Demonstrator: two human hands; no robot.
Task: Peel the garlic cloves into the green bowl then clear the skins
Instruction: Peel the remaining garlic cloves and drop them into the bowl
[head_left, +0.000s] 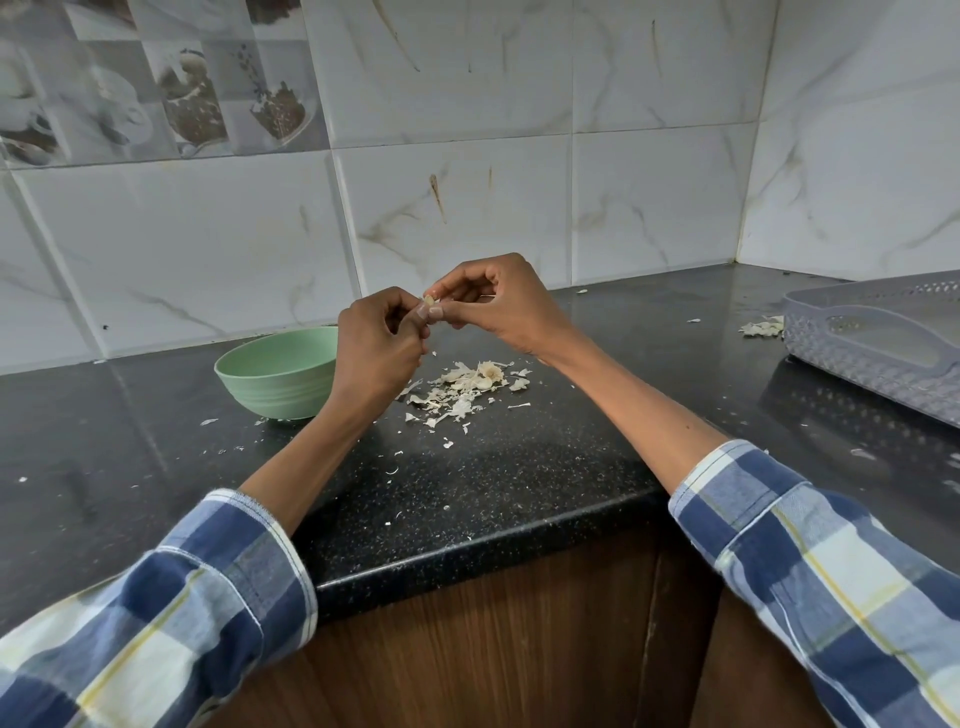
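Observation:
Both hands are raised above the black counter (519, 478) and meet at a small garlic clove (429, 300). My left hand (376, 348) pinches the clove from below with curled fingers. My right hand (493, 304) pinches it from the right at its fingertips. The green bowl (275, 371) stands on the counter just left of my left hand; its inside is mostly hidden from this angle. A heap of pale garlic skins (465, 389) with a few cloves or bulb pieces lies on the counter below the hands.
A grey perforated plastic tray (878, 343) sits at the right, with a few skins (762, 327) beside its left end. Small skin flakes are scattered over the counter. The tiled wall stands close behind, and the counter's front edge runs diagonally near my sleeves.

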